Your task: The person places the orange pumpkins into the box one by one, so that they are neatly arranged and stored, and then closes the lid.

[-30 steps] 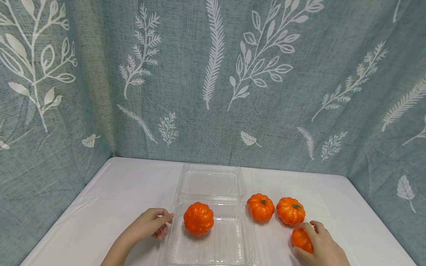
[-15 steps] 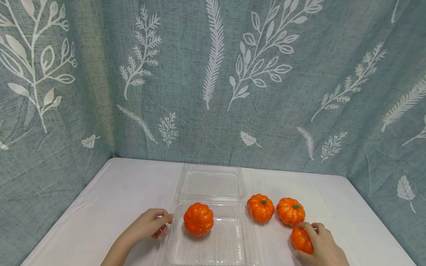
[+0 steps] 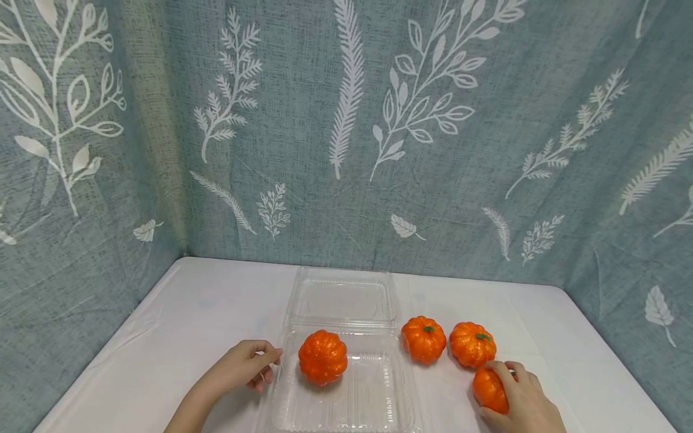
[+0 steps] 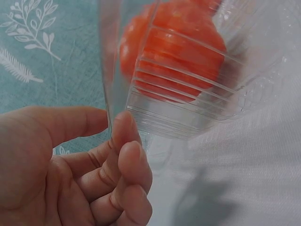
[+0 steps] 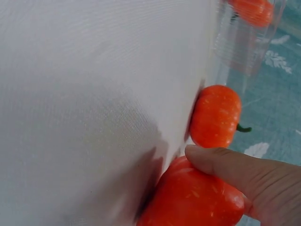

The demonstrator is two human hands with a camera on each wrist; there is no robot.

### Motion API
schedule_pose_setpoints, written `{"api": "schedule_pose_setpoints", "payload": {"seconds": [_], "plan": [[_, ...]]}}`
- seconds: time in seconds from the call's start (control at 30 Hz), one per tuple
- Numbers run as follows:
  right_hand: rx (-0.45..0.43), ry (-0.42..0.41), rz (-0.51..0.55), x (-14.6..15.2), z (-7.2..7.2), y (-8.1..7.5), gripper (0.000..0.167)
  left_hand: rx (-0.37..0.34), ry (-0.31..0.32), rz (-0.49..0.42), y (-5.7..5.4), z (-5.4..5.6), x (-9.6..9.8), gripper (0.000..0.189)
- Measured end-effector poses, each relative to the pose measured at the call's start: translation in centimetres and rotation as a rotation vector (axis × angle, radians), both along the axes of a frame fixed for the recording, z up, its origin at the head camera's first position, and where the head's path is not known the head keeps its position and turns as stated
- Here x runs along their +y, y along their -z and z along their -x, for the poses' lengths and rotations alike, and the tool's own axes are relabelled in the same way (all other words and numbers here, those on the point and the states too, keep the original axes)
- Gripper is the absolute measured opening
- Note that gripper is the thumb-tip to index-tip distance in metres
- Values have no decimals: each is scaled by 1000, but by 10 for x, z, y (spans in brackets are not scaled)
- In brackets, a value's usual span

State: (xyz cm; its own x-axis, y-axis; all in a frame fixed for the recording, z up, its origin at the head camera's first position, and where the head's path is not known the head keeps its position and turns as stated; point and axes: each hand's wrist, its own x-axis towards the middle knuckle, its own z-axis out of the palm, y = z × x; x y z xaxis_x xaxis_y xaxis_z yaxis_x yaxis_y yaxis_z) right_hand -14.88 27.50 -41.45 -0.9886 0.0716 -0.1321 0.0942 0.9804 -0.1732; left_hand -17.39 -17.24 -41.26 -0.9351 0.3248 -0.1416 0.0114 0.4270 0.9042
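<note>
My left hand (image 3: 250,363) pinches the left rim of a clear plastic clamshell container (image 3: 373,385) between thumb and forefinger, as the left wrist view shows. Inside the container, toward its left, an orange toy pumpkin (image 3: 323,357) lies with no stem showing on its upper side. At the right, my right hand (image 3: 524,400) grips another small orange pumpkin (image 3: 489,391), thumb on its near side and fingers over its top. The right wrist view has the thumb (image 5: 221,162) pressed on this pumpkin's skin, while the other fingers are mostly hidden.
Two more orange pumpkins with green stems, one beside the container (image 3: 424,340) and one farther right (image 3: 473,344), stand on the white-covered table (image 3: 216,300). The container's lid (image 3: 343,297) lies folded back behind its base. A teal leaf-patterned curtain (image 3: 303,120) encloses the table's back and sides.
My right hand and the pumpkin in its grip have shifted very slightly to the left. My left hand stays at the container's rim.
</note>
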Motion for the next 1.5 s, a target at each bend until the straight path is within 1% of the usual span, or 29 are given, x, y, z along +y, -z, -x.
{"api": "schedule_pose_setpoints", "payload": {"seconds": [0.17,0.37,0.6,0.97,1.13,1.33,1.5], "plan": [[13,-8,-12,0,0,0,80,-4,-1,-1,-2,0,0,29],[23,-9,-32,-1,0,-1,84,-16,-4,9,-3,2,0,29],[27,-1,-28,-2,1,-2,81,-21,-9,14,-2,3,-1,29],[-8,13,-15,-2,1,-6,83,-25,-9,15,-4,3,-2,30],[-2,7,-18,-3,1,-7,83,-20,-8,15,-3,3,-2,30],[25,-13,-35,-3,0,-5,82,-17,-12,25,-1,3,-2,29],[36,-8,-51,-4,0,-1,83,-16,-7,19,0,3,-2,30]]}}
